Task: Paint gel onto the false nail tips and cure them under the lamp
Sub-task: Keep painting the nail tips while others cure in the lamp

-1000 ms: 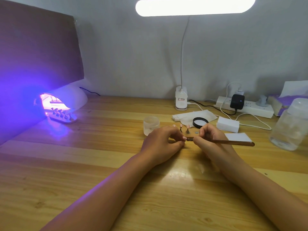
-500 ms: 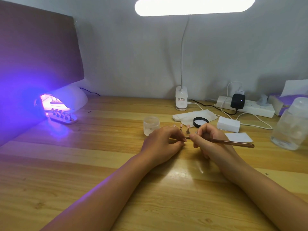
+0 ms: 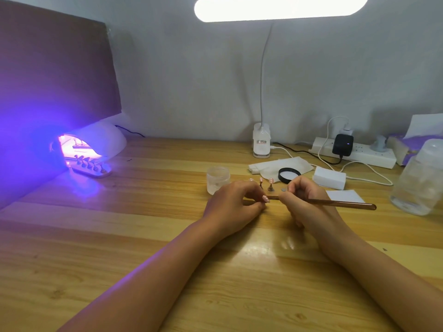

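The left hand (image 3: 233, 204) rests on the pale striped wooden table (image 3: 119, 236) with its fingers curled, pinching a small pale pink false nail tip (image 3: 265, 199) between thumb and forefinger. The right hand (image 3: 305, 200) lies just beside it, fingers curled round a thin copper-brown gel brush (image 3: 347, 203) held like a pen. The handle runs out to the right, low over the table, and the working end points left at the held tip. Whether the bristles touch it cannot be told.

Just behind the hands, two more pink nail tips on small dark stands (image 3: 271, 184) stand upright near a frosted round gel jar (image 3: 217, 179). A black ring-shaped lid (image 3: 288, 175) lies on a white wipe (image 3: 268, 167) further back.

At the far left a white domed curing lamp (image 3: 105, 140) glows violet, and a strip of nail tips (image 3: 90, 166) lies in its mouth, partly out on the table. A dark brown board (image 3: 55, 68) stands beside it. A white bar desk lamp (image 3: 280, 8) shines overhead. At the right sit a white power strip (image 3: 359, 153), a white block (image 3: 329, 179) and a clear plastic bottle (image 3: 419, 183).
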### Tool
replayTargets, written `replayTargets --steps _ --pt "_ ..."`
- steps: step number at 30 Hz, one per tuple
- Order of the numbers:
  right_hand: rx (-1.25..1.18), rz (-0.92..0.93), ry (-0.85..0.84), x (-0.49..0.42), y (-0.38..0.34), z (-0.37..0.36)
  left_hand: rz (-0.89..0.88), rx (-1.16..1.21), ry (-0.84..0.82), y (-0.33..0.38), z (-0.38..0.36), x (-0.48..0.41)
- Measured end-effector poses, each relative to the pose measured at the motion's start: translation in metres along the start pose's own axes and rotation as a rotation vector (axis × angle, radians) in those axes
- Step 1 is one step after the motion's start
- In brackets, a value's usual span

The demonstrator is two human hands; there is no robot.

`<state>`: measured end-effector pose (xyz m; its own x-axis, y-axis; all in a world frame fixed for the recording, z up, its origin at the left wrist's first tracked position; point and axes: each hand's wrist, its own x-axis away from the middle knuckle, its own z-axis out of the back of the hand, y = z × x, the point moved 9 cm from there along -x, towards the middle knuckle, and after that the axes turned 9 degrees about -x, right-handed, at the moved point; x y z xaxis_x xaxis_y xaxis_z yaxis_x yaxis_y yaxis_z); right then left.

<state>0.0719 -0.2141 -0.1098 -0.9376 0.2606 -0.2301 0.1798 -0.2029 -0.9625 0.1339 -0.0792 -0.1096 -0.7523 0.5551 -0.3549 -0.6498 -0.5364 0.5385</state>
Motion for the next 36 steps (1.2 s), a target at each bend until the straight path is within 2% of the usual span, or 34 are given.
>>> replayTargets --steps 4,20,31,36 --pt "-0.065 -0.008 0.005 -0.0014 0.0018 0.0008 -0.005 -0.015 0.001 0.0006 0.0 0.0001" --pt "0.087 0.034 -0.053 0.0005 -0.0036 -0.0057 -0.011 -0.012 0.009 0.0012 0.0006 0.0004" --pt "-0.066 0.009 0.004 0.001 -0.0027 0.0017 0.0 0.005 0.001 -0.0009 -0.0005 0.0006" --pt "-0.054 0.005 -0.037 0.0009 -0.0021 -0.0029 -0.001 0.007 0.013 -0.001 0.0002 0.0007"
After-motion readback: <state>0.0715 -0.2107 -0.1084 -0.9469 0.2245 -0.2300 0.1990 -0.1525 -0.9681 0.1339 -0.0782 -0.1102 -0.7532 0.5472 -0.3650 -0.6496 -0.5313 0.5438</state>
